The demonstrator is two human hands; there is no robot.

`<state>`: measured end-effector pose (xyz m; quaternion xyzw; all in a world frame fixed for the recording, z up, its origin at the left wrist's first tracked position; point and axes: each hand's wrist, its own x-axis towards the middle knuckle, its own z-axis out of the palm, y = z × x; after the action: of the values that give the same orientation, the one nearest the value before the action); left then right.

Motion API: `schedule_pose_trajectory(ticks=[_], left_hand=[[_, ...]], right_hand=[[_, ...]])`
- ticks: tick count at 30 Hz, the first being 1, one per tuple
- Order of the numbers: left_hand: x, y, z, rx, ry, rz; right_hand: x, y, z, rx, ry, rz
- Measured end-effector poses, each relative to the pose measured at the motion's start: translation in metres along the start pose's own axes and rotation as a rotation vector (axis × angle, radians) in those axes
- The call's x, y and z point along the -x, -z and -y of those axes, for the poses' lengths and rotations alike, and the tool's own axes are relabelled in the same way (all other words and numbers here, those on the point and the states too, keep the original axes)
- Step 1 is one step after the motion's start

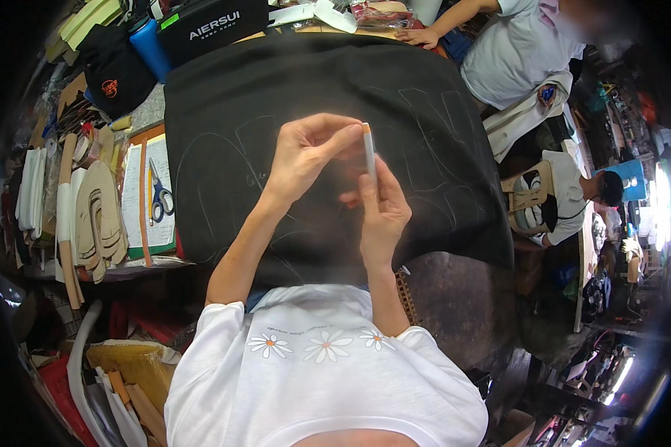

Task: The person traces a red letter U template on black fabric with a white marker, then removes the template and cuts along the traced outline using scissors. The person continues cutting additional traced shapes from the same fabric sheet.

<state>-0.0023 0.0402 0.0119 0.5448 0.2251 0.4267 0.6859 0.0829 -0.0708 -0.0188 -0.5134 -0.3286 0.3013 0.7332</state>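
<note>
A slim white pencil-like stick with an orange band at its top stands almost upright between my hands, above the black fabric. My left hand pinches the orange end between thumb and forefinger. Lower down, my right hand has its thumb and fingers closed on the white shaft, so its bottom end is hidden. Thin pale outlines of curved and angular shapes are drawn on the fabric. Whether the stick is a chalk pencil cannot be made out.
Left of the fabric, blue-handled scissors and a yellow pencil lie on written papers. A blue bottle and a black case stand behind. Another person's hand rests at the far right edge.
</note>
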Motion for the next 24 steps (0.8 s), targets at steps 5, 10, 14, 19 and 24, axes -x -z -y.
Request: schedule_pose_trajectory(ticks=[5,10,14,19,24], left_hand=[[0.003,-0.008,0.007,-0.205,-0.154,-0.036],[0.003,-0.011,0.006,-0.346,-0.305,-0.164],[-0.002,-0.008,0.003,-0.093,-0.107,-0.016],[-0.006,-0.002,0.004,-0.088,-0.021,0.062],[-0.009,-0.002,0.008,-0.093,0.03,0.167]], right_hand=[[-0.002,0.005,0.002,-0.096,-0.074,0.013],[-0.005,0.009,0.003,-0.292,-0.214,0.045],[-0.003,0.008,0.002,-0.104,-0.12,0.023],[-0.002,0.013,-0.001,0.101,0.05,-0.021],[-0.003,0.019,0.0,0.134,0.081,0.008]])
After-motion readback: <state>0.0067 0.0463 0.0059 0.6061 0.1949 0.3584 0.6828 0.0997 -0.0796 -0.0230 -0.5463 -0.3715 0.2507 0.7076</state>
